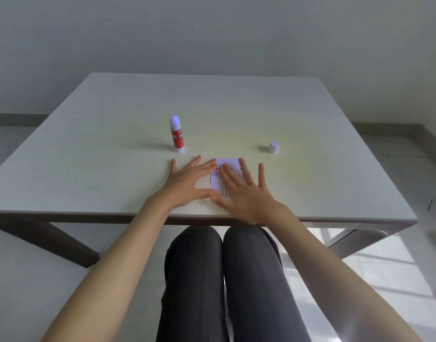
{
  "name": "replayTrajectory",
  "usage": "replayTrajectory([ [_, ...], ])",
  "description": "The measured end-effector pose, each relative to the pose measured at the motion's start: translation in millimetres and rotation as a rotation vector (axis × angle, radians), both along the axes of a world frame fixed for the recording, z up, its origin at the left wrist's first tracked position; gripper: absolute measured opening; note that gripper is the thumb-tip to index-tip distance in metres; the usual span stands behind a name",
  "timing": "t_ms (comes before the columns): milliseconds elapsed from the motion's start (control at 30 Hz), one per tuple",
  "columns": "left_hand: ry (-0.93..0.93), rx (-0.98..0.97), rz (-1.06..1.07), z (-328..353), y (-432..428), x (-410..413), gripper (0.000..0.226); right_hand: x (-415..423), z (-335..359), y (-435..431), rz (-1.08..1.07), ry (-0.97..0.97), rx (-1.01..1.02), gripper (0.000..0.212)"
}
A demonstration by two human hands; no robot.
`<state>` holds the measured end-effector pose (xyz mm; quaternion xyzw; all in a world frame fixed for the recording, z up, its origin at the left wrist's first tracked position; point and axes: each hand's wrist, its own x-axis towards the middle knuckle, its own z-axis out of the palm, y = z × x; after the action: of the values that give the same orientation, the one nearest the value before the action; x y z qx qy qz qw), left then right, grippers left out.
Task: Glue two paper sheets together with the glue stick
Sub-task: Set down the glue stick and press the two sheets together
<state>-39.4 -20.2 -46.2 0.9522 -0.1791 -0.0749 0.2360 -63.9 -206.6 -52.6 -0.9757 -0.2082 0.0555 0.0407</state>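
Pressing the glued sheets flat

Both hands, left hand [187,183] and right hand [244,191], lie spread and grasping nothing on the paper sheets [227,164] at the bench's [113,107] near edge, likely bonding them; the uncapped glue stick [176,134] stands aside.

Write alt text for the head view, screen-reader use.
Both hands lie flat and open on a small printed paper near the front edge of a white table: left hand, right hand. An uncapped glue stick stands upright behind them on the left, its cap on the right.
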Motion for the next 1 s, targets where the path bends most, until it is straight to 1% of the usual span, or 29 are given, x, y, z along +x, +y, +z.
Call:
replayTrajectory([
  [67,-0.005,0.001,-0.003,0,0,0,0.077,-8,-6,4,0.074,-0.005,0.012,0.087],
  [100,-0.001,-0.001,-0.002,0,0,-1,0.077,-4,-5,-1,0.047,-0.002,0.02,0.085],
  [200,0.028,-0.011,0.004,2,-3,-1,0.079,12,4,-19,-0.132,0.025,-0.003,0.078],
  [233,0.033,-0.012,0.003,2,-4,-2,0.079,10,4,-19,-0.138,0.016,-0.016,0.08],
  [300,0.029,-0.015,0.001,-1,-5,-5,0.078,-4,-2,-11,-0.022,-0.004,-0.019,0.089],
  [367,0.024,-0.002,0.0,-4,-3,-8,0.077,-13,-8,-5,0.074,0.0,-0.024,0.09],
  [400,0.031,0.0,0.001,-3,-3,-7,0.077,-8,-5,-8,0.063,0.009,-0.016,0.088],
  [467,0.022,-0.012,0.016,1,-1,-2,0.078,10,3,-19,-0.044,0.028,0.013,0.079],
  [533,0.021,-0.019,0.026,8,-1,3,0.078,23,11,-26,-0.1,0.019,0.016,0.075],
  [667,0.024,0.017,0.005,4,-1,1,0.077,16,0,-23,-0.072,-0.015,0.023,0.075],
  [733,0.027,0.013,-0.012,1,0,-3,0.073,13,-4,-24,-0.083,-0.023,0.029,0.074],
  [767,0.035,-0.034,-0.015,1,1,-3,0.07,12,-4,-24,-0.089,-0.032,0.026,0.074],
  [800,0.044,-0.129,-0.006,3,3,-4,0.065,10,-4,-24,-0.094,-0.043,0.025,0.074],
  [867,0.007,-0.436,0.081,8,7,-5,0.05,5,-4,-24,-0.088,-0.097,0.069,0.074],
  [900,-0.066,-0.601,0.187,13,10,-5,0.039,3,-4,-24,-0.081,-0.137,0.122,0.072],
  [933,-0.178,-0.73,0.337,16,11,-4,0.025,1,-3,-24,-0.079,-0.18,0.199,0.068],
  [967,-0.309,-0.81,0.505,19,12,-1,0.013,-1,-1,-25,-0.093,-0.215,0.298,0.065],
  [1000,-0.42,-0.852,0.656,22,13,3,0.008,-2,0,-26,-0.123,-0.244,0.407,0.063],
])
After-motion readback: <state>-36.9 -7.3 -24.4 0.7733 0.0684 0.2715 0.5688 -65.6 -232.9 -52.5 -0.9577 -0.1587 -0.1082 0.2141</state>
